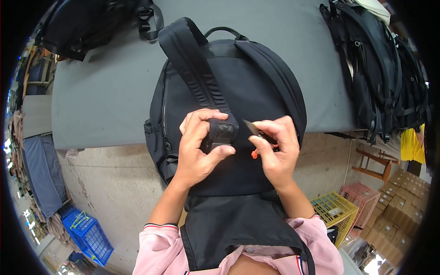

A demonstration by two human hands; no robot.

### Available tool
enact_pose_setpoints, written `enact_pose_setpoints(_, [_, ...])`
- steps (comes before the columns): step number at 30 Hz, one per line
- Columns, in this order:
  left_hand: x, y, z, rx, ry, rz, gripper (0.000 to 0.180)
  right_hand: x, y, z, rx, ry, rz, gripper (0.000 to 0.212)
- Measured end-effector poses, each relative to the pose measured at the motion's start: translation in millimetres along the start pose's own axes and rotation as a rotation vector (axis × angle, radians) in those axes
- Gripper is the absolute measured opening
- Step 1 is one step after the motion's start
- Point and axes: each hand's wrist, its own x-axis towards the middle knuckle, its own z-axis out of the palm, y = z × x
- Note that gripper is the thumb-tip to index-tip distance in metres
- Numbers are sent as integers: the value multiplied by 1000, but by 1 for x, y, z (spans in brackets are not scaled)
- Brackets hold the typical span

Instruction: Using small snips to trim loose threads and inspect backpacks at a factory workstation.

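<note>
A black backpack (250, 82) lies in front of me with its strap side up, partly over the table's near edge. My left hand (200, 142) is closed round the lower end of its left shoulder strap (190, 59), where a dark patch (224, 133) shows between fingers and thumb. Just to the right, my right hand (278, 144) grips small dark snips (253, 128) with a pointed blade. An orange-red bit (255, 154) pokes out under its fingers. The blade points at the strap end, with a small gap between them. The right shoulder strap (275, 68) lies along the bag.
The grey table (101, 101) carries another black bag (91, 27) at the far left and several black backpacks (371, 68) at the right. On the floor stand a blue crate (87, 233), a yellow crate (337, 211), a pink crate (360, 201) and stacked cardboard boxes (398, 201).
</note>
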Motion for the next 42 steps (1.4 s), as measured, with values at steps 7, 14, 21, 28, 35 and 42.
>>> enact_pose_setpoints(7, [-8, 29, -6, 274, 414, -50, 13, 7, -19, -5, 226, -330, 104, 31])
enact_pose_setpoints(14, [-24, 11, 0, -1600, -266, -676, 27, 20, 9, 12, 580, -373, 454, 33])
enact_pose_setpoints(21, [-49, 12, 24, -1147, -360, -846, 31, 23, 18, 13, 1106, -757, 669, 51])
enact_pose_setpoints(28, [-39, 34, 18, 260, -115, 63, 42, 28, -7, 22, 754, -259, 180, 39])
enact_pose_setpoints(35, [-6, 58, 23, 618, 221, 547, 28, 46, -4, 16, 690, -303, 266, 21])
enact_pose_setpoints(42, [27, 53, 14, 470, -73, 653, 20, 37, 28, 27, 1097, -454, 722, 22])
